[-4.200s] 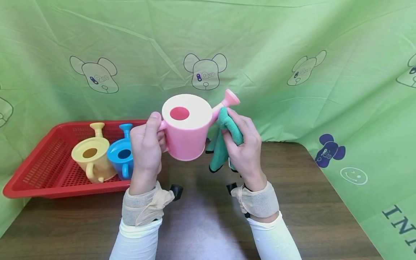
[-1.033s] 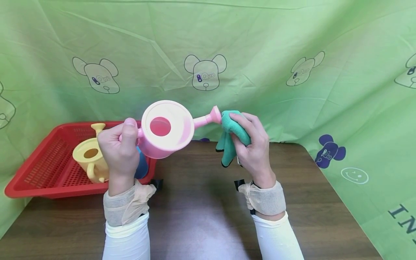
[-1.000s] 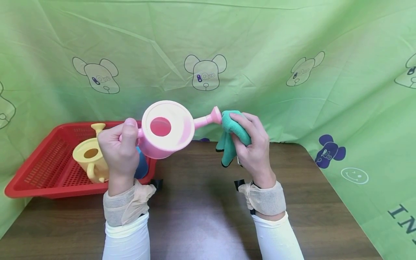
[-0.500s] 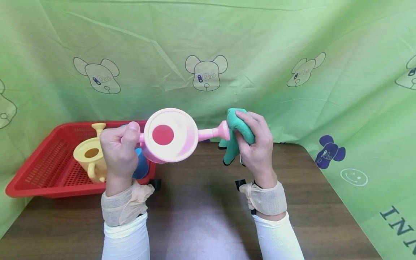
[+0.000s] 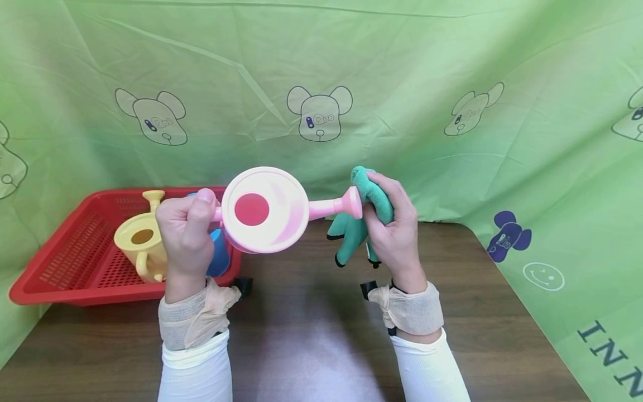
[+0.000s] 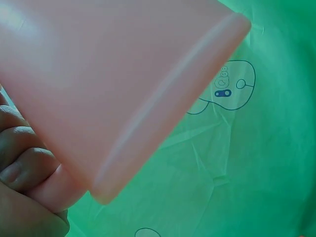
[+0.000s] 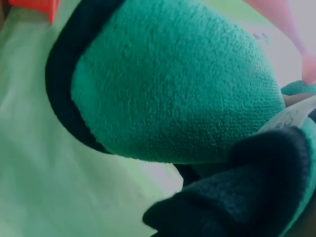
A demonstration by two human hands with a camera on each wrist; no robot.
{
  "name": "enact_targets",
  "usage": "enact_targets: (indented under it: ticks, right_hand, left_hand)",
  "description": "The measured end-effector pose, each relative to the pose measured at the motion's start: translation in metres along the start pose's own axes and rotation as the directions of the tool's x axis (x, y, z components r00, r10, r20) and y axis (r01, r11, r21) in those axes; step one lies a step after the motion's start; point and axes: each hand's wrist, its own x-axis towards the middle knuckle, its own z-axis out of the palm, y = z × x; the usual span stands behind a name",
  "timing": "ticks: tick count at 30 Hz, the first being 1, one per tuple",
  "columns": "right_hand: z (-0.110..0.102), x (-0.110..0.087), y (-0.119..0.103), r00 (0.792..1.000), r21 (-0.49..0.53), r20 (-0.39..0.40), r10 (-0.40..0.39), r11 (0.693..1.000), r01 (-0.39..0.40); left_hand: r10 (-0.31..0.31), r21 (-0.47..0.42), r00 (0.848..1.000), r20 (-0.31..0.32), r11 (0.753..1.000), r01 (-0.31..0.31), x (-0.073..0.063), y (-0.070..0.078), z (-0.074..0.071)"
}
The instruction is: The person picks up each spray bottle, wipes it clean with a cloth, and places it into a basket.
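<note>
My left hand (image 5: 186,240) grips the handle of a pink toy watering can (image 5: 281,223) with a pale top and a round hole in it. The can is lifted above the table, spout pointing right. In the left wrist view the can's pink body (image 6: 108,74) covers much of the frame, with curled fingers at its handle. A green towelling cloth (image 5: 374,195) with dark edging is bunched in my right hand (image 5: 397,240), thumb and fingers pinching it. The cloth is right at the spout's flared head; whether they touch is hard to tell. Close up, the cloth (image 7: 177,84) fills the right wrist view.
On the left of the wooden table (image 5: 301,335) sits a red plastic basket (image 5: 70,262). Inside it stand a yellow watering can (image 5: 143,245) and a blue watering can (image 5: 219,257), partly hidden by my left hand. A green printed curtain (image 5: 321,67) hangs behind and to the right.
The pink can has come down from upright near the middle, moved left, and tipped so its top faces me. The cloth has shifted from the spout's neck to its flared head.
</note>
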Motion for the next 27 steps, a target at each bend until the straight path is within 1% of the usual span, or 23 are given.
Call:
enact_targets:
  ticks: [4,8,11,14,18,23,27]
  right_hand:
    - [0.0003,0.0004,-0.0017,0.999,0.019,0.011,0.049,0.999,-0.049]
    - [0.0002,0.0014,-0.0042,0.997,0.047,0.028,0.076,0.996,-0.078]
    - [-0.0003,0.0018,-0.0056,0.995,0.09,0.052,0.09,0.991,-0.095]
    - [-0.001,0.0006,-0.0065,0.992,0.143,0.074,0.099,0.984,-0.108]
    - [-0.0016,-0.0015,-0.0067,0.99,0.2,0.109,0.092,0.973,-0.113]
    - [-0.0015,-0.0036,-0.0057,0.986,0.215,0.161,0.052,0.973,-0.087]
    - [-0.001,-0.0047,-0.0052,0.982,0.23,0.183,0.038,0.97,-0.08]
  left_hand:
    - [-0.008,0.002,1.0,-0.002,1.0,0.008,0.0007,0.0008,0.0]
    - [-0.028,-0.007,1.0,0.007,1.0,0.028,0.0012,0.0017,0.0002]
    - [-0.044,-0.028,0.999,0.019,0.999,0.045,0.0013,0.0019,0.0015]
    - [-0.052,-0.046,0.999,0.017,0.998,0.053,0.0009,0.0016,0.0027]
    - [-0.064,-0.055,0.998,0.001,0.996,0.064,0.0001,0.0019,0.0027]
    - [-0.068,-0.051,0.998,0.009,0.996,0.068,-0.0013,0.0015,0.0029]
    - [-0.067,-0.034,0.998,0.008,0.997,0.067,-0.0019,0.0012,0.004]
